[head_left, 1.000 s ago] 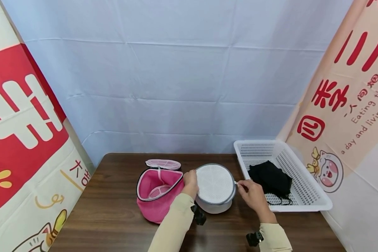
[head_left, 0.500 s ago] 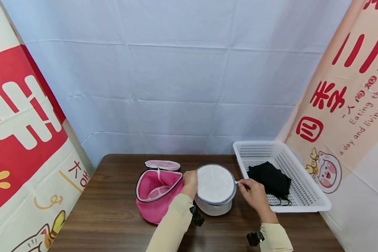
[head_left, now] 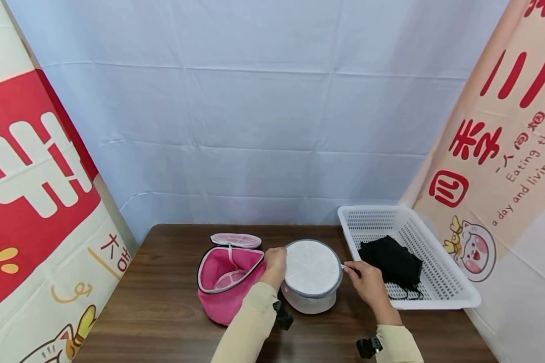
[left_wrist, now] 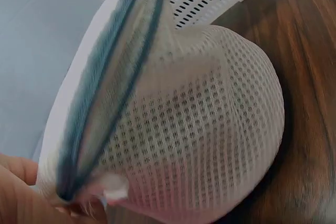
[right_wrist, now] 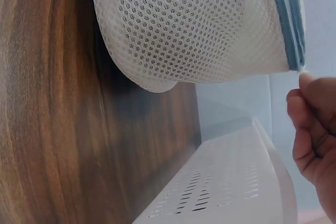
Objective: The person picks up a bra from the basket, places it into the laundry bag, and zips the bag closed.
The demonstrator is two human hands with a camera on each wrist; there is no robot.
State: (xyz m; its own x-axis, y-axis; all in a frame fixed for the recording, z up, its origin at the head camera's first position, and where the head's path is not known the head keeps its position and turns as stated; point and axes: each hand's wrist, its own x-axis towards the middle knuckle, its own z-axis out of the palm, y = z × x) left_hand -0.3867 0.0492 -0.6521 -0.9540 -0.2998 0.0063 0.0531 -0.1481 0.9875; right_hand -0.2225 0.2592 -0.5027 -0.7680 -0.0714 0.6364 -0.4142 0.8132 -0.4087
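Note:
A round white mesh bag point(head_left: 312, 268) with a grey-blue zip rim stands on the table, its lid lying over the top. My left hand point(head_left: 275, 262) grips the rim at its left side; in the left wrist view the mesh wall point(left_wrist: 194, 114) shows a gap along the zip above it. My right hand point(head_left: 368, 282) pinches a small white tab at the rim's right edge, also seen in the right wrist view, where the fingers point(right_wrist: 310, 108) meet the end of the zip band point(right_wrist: 289, 19). Left of my left hand stands a pink mesh bag point(head_left: 224, 302), unzipped, lid folded back.
A white perforated basket point(head_left: 440, 267) stands at the table's right, holding a black cloth item point(head_left: 392, 259) with thin cords. The brown wooden table point(head_left: 163, 302) reaches back to a pale blue cloth. Printed cloths hang at both sides.
The whole head view has shifted slightly. Both hands keep their hold on the white bag's rim, with no clear movement relative to it.

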